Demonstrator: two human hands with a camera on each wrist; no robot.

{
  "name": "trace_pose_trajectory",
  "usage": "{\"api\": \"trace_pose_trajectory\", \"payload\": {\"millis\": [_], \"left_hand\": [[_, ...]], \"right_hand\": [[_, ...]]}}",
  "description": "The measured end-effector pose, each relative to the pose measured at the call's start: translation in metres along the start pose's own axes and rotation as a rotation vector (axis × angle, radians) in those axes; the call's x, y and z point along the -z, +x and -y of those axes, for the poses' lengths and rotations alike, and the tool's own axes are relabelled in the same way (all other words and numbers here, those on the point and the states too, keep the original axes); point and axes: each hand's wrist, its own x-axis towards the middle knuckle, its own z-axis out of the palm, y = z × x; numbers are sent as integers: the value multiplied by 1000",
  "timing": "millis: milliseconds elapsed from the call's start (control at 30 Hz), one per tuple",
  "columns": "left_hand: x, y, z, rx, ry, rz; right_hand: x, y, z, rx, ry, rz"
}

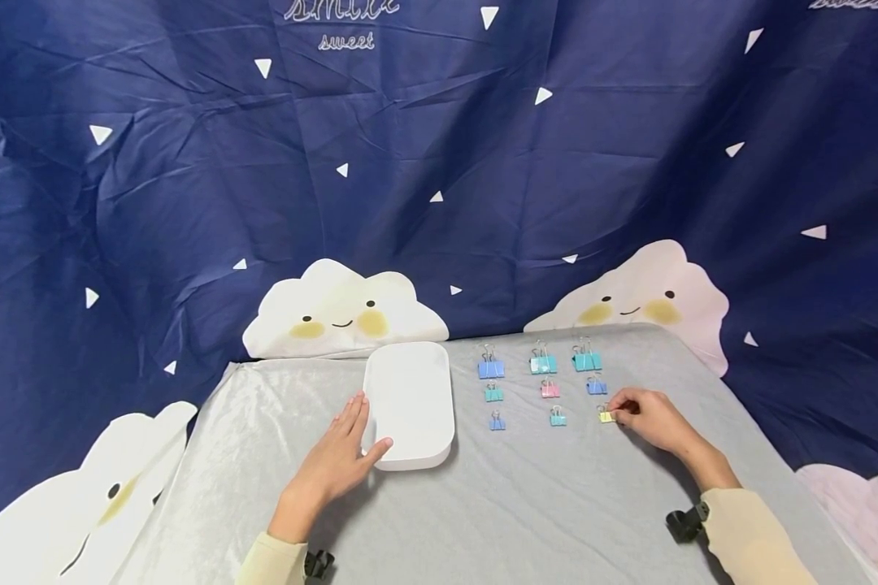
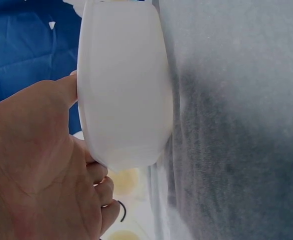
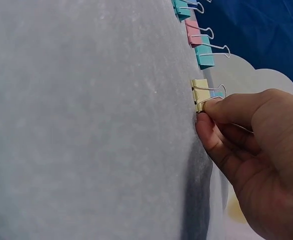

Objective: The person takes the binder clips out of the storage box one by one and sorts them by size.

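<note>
A small yellow binder clip [image 3: 200, 92] stands on the grey cloth at the near right end of the rows of clips. My right hand [image 1: 651, 416] pinches its side edge between thumb and forefinger. In the right wrist view its wire handles stick up beside my thumb. My left hand [image 1: 336, 455] rests with straight fingers along the left side of a white rounded box [image 1: 410, 398], thumb at the near corner. Seen from the left wrist, the fingers lie at the box's rim. The box's top looks smooth and white.
Several more binder clips stand in rows right of the box: a large blue one [image 1: 491, 369], a large teal one [image 1: 588, 361], a pink one [image 1: 549, 389] and a small teal one [image 1: 558, 418]. Behind the grey-covered table [image 1: 497, 520] hangs a navy curtain [image 1: 424, 122] with clouds.
</note>
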Motion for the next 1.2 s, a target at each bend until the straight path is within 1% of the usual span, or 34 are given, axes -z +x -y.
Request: {"api": "trace_pose_trajectory", "payload": {"millis": [200,300,467,700,767,833,900,1000,1067,1133,1200], "left_hand": [[0,1,-1,3,-8,10],[1,1,-1,2,-6,9],[2,1,-2,2,-5,13],[3,2,0,-9,6,8],[3,3,2,-16,-1,3],[4,3,3,-11,-7,9],[5,4,5,-9,-14,11],[7,7,7,-4,-9,4],[10,10,9,-12,7,-22],[12,13,10,-24,35,-73],[15,16,12,-37,70,-142]], "right_hand": [[1,-3,0,6,16,-20],[0,-4,0,-6,22,-27],[-1,-7,1,-32,26,-21],[1,-7,0,-37,54,-10],[1,-6,0,-46,63,-4],[2,-5,-1,-49,67,-4],[3,-5,0,-48,59,-14],[6,-4,2,-21,13,-54],[9,-3,5,-14,-21,-84],[12,-1,9,1,-56,-113],[14,1,16,13,-76,-132]]}}
